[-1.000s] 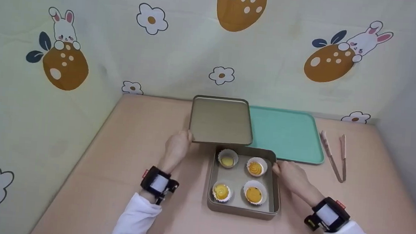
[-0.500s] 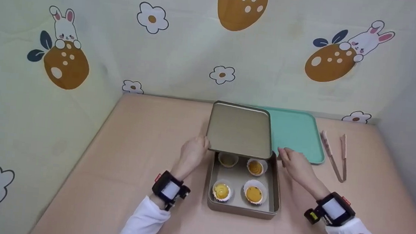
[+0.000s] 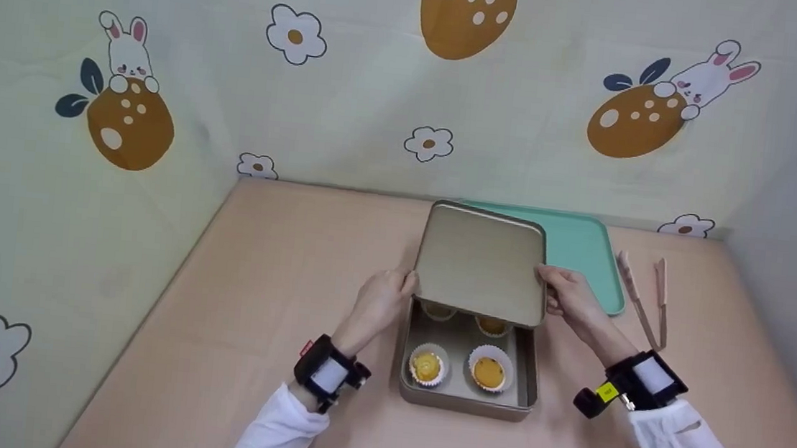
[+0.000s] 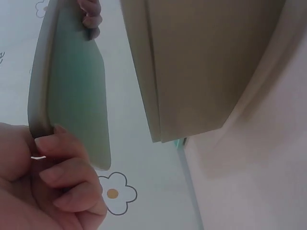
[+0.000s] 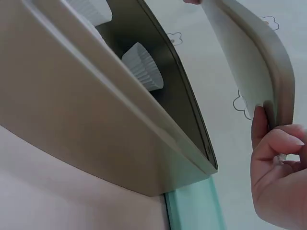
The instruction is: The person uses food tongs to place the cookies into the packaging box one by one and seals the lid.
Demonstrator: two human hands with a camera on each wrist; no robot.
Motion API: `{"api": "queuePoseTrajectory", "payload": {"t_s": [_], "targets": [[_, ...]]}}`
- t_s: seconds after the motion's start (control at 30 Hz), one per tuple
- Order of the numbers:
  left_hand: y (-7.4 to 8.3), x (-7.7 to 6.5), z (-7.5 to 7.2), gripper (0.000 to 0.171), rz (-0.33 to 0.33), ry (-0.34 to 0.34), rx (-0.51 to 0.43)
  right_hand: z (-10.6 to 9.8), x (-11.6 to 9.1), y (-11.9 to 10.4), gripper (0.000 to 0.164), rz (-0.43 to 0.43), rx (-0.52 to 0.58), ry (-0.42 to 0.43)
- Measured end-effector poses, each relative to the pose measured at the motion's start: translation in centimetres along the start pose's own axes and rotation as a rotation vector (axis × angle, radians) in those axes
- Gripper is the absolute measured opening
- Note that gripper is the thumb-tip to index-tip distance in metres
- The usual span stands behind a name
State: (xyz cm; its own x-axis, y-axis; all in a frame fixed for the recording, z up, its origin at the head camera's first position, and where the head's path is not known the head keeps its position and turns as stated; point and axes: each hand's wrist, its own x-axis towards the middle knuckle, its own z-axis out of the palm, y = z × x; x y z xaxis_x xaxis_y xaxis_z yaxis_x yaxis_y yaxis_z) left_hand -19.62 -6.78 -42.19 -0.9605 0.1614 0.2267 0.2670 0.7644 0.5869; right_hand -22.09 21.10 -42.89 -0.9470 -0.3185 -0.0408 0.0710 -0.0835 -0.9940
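Note:
A bronze-coloured square lid hangs tilted over the back part of a matching tin box, apart from its rim. At the lid's left edge my left hand pinches it; the wrist view shows thumb and fingers gripping a corner. My right hand pinches the right edge, with thumb and fingertips on the rim. Inside the box, a yellow piped cupcake and a flat-topped muffin sit in white paper cups in front. Two more cups behind are partly hidden by the lid.
Behind the box lies a turquoise tray, partly covered by the lid. Tongs with pink handles rest spread apart on the table to the right. A patterned cloth wall stands at the back.
The lid has moved right and nearer, over the back of the box. My right hand has left the box's side and now holds the lid's right edge; my left hand has kept its grip.

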Motion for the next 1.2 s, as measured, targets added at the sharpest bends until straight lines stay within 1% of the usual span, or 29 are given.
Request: {"api": "queuePoseTrajectory", "payload": {"t_s": [0.1, 0.2, 0.33, 0.47, 0.5, 0.53, 0.57, 0.6, 0.63, 0.67, 0.73, 0.77, 0.8, 0.83, 0.87, 0.93, 0.97, 1.0, 1.03, 1.07, 1.1, 1.17, 1.2], "targets": [[-0.1, 0.6, -0.3, 0.034, -0.023, -0.006, -0.038, 0.1, -0.4, -0.5, 0.028, -0.005, 0.019, -0.009], [-0.2, 1.3, -0.3, 0.035, -0.029, -0.016, -0.107, 0.3, -0.8, -0.9, 0.029, -0.009, 0.003, -0.011], [-0.1, 2.3, 0.0, 0.027, 0.0, -0.034, -0.175, 0.5, -1.1, -1.2, 0.028, -0.007, -0.015, -0.023], [0.1, 2.9, 0.0, 0.024, 0.03, -0.041, -0.175, 0.2, -0.9, -0.7, 0.029, -0.008, -0.023, 0.019], [0.2, 3.0, -0.2, 0.025, 0.036, -0.039, -0.172, -0.1, -0.7, -0.5, 0.029, -0.011, -0.024, 0.029], [0.4, 3.1, -0.4, 0.025, 0.049, -0.031, -0.172, -0.3, -0.6, -0.4, 0.029, -0.029, -0.003, 0.021], [0.5, 3.1, -0.6, 0.025, 0.065, -0.014, -0.162, -1.8, 0.5, 1.0, 0.027, -0.062, 0.013, 0.005], [0.6, 3.1, -0.9, 0.024, 0.08, 0.009, -0.164, -2.7, 1.1, 1.7, 0.024, -0.098, 0.02, -0.023], [0.8, 3.1, -1.2, 0.023, 0.099, 0.036, -0.155, -4.2, 2.1, 3.0, 0.022, -0.141, 0.039, -0.057], [0.9, 3.1, -1.5, 0.021, 0.123, 0.069, -0.145, -4.4, 2.3, 2.8, 0.019, -0.175, 0.035, -0.058], [1.1, 3.1, -2.0, 0.018, 0.168, 0.141, -0.12, -4.3, 2.2, 2.0, 0.015, -0.275, -0.007, -0.101], [1.2, 3.1, -2.3, 0.016, 0.186, 0.167, -0.108, -4.2, 2.1, 1.5, 0.014, -0.315, -0.064, -0.095], [1.3, 3.1, -2.5, 0.015, 0.203, 0.188, -0.109, -2.7, 1.0, -0.3, 0.013, -0.339, -0.116, -0.084], [1.4, 3.1, -2.7, 0.012, 0.218, 0.199, -0.107, -1.7, 0.3, -1.6, 0.014, -0.35, -0.157, -0.066], [1.4, 3.1, -2.8, 0.011, 0.231, 0.206, -0.114, 0.0, -0.9, -3.5, 0.016, -0.354, -0.204, -0.052], [1.5, 3.0, -2.9, 0.012, 0.245, 0.207, -0.134, 0.6, -1.4, -4.4, 0.023, -0.357, -0.24, -0.05], [1.5, 3.0, -2.8, 0.014, 0.248, 0.197, -0.153, 0.7, -1.6, -4.5, 0.026, -0.345, -0.236, -0.042], [1.5, 3.0, -2.7, 0.018, 0.25, 0.185, -0.181, 0.3, -1.4, -4.1, 0.028, -0.34, -0.219, -0.052], [1.4, 2.9, -2.6, 0.023, 0.243, 0.167, -0.214, 0.2, -1.3, -3.8, 0.029, -0.327, -0.223, -0.036], [1.4, 2.8, -2.4, 0.026, 0.236, 0.159, -0.234, -0.5, -0.8, -2.9, 0.03, -0.343, -0.21, -0.053], [1.3, 2.7, -2.3, 0.028, 0.219, 0.151, -0.259, -1.3, -0.3, -1.7, 0.03, -0.371, -0.224, -0.055], [1.3, 2.4, -1.9, 0.029, 0.174, 0.136, -0.317, -1.3, -0.2, -0.8, 0.034, -0.392, -0.338, -0.004], [1.2, 2.3, -1.7, 0.03, 0.154, 0.14, -0.336, -1.1, -0.2, -0.5, 0.038, -0.402, -0.43, 0.034]]}}
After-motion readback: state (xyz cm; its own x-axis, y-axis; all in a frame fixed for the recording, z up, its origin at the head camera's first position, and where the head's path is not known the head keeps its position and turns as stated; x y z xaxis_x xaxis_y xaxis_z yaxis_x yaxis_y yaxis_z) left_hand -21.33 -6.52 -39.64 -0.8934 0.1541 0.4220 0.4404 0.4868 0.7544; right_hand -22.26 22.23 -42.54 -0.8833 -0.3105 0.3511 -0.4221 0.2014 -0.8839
